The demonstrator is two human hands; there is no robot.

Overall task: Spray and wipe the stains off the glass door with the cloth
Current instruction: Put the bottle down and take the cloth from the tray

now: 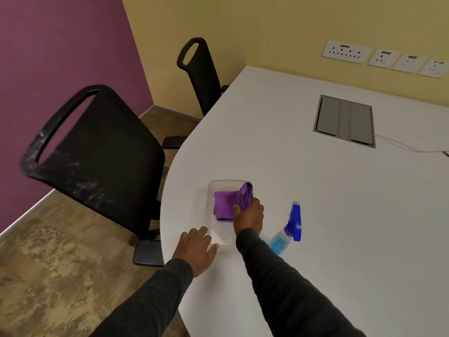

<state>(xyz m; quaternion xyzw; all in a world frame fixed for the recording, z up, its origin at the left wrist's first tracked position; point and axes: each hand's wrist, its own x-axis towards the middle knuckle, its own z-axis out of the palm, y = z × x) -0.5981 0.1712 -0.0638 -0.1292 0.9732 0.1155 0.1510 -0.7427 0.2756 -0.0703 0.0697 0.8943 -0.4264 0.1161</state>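
Right hand (248, 216) pinches the purple cloth (224, 205); left hand (197, 249) lies spread, steadying the clear tray (213, 184). A careless lift could knock the spray bottle (288, 229) just right.

White table (315, 203) with clear tray (224, 235), blue spray bottle (286, 231), thin white cable (401, 145)

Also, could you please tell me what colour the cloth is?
The cloth is purple, clearest in the head view.

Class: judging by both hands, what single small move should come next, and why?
Probably lift the purple cloth out of the clear tray: the right hand grips it, while the left hand rests open by the tray's near corner. The spray bottle is untouched.
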